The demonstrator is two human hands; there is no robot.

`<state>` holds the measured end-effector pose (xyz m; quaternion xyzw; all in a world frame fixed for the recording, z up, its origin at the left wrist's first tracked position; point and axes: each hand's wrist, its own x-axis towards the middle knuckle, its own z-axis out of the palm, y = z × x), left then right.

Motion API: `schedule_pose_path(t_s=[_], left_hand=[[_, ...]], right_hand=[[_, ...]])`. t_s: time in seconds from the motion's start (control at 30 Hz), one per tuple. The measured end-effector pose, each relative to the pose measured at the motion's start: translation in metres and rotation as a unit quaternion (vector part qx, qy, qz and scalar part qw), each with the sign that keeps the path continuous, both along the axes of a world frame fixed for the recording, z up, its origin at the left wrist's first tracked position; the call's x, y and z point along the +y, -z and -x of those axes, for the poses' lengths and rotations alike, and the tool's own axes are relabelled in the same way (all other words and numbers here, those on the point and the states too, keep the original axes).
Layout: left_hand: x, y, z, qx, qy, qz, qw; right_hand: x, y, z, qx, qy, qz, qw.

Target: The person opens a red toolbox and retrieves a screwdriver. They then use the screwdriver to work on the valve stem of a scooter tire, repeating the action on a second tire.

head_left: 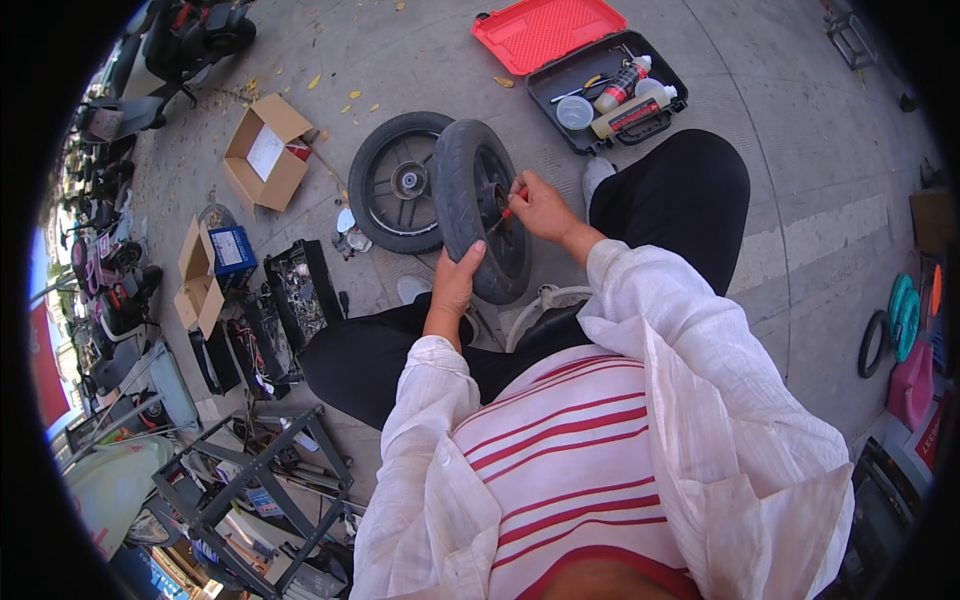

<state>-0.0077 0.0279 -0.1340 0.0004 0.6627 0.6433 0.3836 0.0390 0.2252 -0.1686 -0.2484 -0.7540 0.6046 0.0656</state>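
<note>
Both hands are on one black wheel (462,200), set apart, the wheel held on edge between the spread knees. Left hand (455,283) grips the tyre's near rim, thumb laid up along the tread; right hand (546,207) is closed around a red-handled tool (516,204) at the hub side, forearm coming in from the right. The tool's tip is too small to make out. Just beyond the tyre's left edge, a second wheel (409,181) lies flat, partly overlapped. Paving (760,200) stretches rightward past the right knee. Farther ahead, an open case (640,135) with a red lid (550,35) holds two bottles (633,112) bearing dark-and-red printed labels. Off left sit a printed blue box (233,250), an open carton (284,188) and, farthest, parked scooters (190,40).
</note>
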Motion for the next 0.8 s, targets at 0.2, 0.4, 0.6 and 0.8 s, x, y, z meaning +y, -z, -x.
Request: schedule_pose_path(t_s=[0.2,0.4,0.6,0.8], left_hand=[[0.0007,-0.002,-0.0001,-0.001,0.002,-0.002,1.0],[0.0004,-0.0018,-0.0001,0.004,0.004,-0.001,1.0],[0.0006,-0.0026,-0.0004,0.005,0.005,0.0,1.0],[0.0011,-0.0034,-0.0004,0.003,0.004,0.003,1.0]], right_hand=[[0.0011,0.0009,0.0012,-0.018,0.003,-0.055,0.998],[0.0004,0.0001,0.0,-0.009,-0.004,-0.003,1.0],[0.0006,0.0024,0.0004,-0.007,0.005,-0.003,1.0],[0.0011,0.001,0.001,-0.011,0.007,-0.035,0.999]])
